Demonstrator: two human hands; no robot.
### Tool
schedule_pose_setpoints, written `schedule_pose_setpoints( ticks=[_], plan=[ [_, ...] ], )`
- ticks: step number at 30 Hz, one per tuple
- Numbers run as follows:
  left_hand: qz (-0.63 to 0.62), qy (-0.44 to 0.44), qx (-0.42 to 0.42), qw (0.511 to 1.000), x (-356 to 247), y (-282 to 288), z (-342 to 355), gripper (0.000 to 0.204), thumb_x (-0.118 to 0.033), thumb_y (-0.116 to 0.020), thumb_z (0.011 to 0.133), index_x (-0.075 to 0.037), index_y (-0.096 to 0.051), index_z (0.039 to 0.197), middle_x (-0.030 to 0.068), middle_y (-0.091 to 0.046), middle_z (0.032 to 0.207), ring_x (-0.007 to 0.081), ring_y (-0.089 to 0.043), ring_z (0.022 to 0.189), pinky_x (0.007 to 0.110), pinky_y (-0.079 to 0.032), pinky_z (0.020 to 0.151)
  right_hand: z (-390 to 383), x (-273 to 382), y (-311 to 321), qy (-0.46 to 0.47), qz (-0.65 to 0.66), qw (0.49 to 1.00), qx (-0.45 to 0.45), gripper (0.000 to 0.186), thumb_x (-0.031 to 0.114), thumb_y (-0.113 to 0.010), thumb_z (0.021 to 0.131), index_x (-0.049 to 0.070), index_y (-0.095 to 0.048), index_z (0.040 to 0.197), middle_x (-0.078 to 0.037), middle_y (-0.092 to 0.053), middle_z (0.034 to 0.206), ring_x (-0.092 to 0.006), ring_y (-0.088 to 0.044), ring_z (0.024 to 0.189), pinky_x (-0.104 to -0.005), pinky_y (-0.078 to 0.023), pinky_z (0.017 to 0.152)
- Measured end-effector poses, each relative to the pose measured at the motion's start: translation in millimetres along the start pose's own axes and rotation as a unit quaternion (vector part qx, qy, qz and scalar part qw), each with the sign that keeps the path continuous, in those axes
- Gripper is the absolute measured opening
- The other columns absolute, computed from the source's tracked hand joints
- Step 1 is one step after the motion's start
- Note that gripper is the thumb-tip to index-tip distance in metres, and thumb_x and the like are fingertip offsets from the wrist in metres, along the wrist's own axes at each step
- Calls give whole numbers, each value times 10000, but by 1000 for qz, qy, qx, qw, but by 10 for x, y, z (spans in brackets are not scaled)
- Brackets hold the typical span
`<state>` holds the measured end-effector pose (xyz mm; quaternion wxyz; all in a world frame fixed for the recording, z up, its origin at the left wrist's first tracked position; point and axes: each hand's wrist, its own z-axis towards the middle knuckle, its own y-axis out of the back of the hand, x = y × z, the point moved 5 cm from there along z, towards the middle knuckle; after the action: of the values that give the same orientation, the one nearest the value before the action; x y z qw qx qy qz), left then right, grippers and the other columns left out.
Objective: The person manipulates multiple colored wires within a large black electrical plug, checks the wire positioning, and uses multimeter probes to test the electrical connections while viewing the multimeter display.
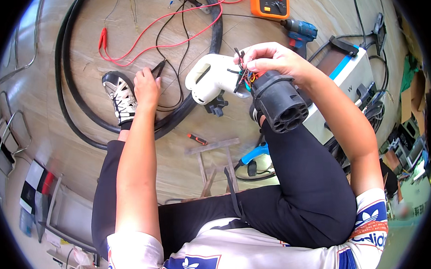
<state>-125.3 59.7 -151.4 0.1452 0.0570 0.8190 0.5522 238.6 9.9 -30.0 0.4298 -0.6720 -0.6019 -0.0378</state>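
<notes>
At the right hand (283, 61) — round black connector (277, 100).

A handle (207, 89) lies between the left hand (148, 87) and the right hand (277, 59). Right of it sits a plug head (283, 103), wires (244, 80) between the two. A cable (65, 68) curves on the floor (178, 157) around the left shoe (121, 97). Beyond the right hand lie a multimeter (270, 4) and, right of that and nearer, a drill (299, 33). A screwdriver (197, 139) lies between the legs.
</notes>
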Motion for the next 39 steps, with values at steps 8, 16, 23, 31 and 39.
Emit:
schedule_pose_setpoints(
  ticks=[8, 16, 23, 31, 39],
  plan=[
    [-387, -31, 141, 911, -661, 867, 503, 325, -135, -707, 887, 36, -611, 1146, 61, -657, 934, 139, -605, 795, 303, -500, 745, -31, -64, 35, 11, -26, 1000, -1, 283, 228, -732, 909, 28, -748, 1108, -64, -721, 1065, -121, -643, 1000, -269, -484, 912],
    [-425, -132, 369, 816, -1611, 1739, 577, 312, -121, -740, 831, 58, -670, 1077, 12, -665, 919, 75, -618, 847, 220, -494, 747, -62, -2, -86, 12, -31, 999, 9, 348, 262, -678, 959, 27, -721, 1211, -71, -709, 1118, -123, -630, 1013, -275, -478, 927],
    [-373, -116, 386, 836, -1560, 1732, 644, 307, -159, -763, 799, 47, -689, 1013, -7, -644, 824, 58, -598, 751, 206, -481, 671, -78, 43, -117, 7, -39, 999, 22, 374, 284, -679, 958, 16, -716, 1216, -85, -695, 1175, -150, -618, 1078, -286, -452, 988],
    [-384, -125, 408, 818, -1635, 1702, 667, 286, -163, -764, 800, 39, -692, 989, -22, -624, 796, 50, -568, 708, 204, -453, 627, -75, 44, -101, -3, -53, 998, 17, 385, 289, -695, 939, -4, -722, 1187, -95, -702, 1144, -149, -622, 1068, -284, -457, 974],
    [-379, -144, 415, 814, -1630, 1672, 702, 329, -212, -799, 800, 32, -688, 991, -30, -596, 769, 49, -557, 697, 209, -442, 613, -73, 48, -120, -12, -32, 999, 13, 340, 260, -699, 939, -19, -735, 1129, -61, -690, 1032, -128, -627, 981, -274, -471, 914]
  ],
)
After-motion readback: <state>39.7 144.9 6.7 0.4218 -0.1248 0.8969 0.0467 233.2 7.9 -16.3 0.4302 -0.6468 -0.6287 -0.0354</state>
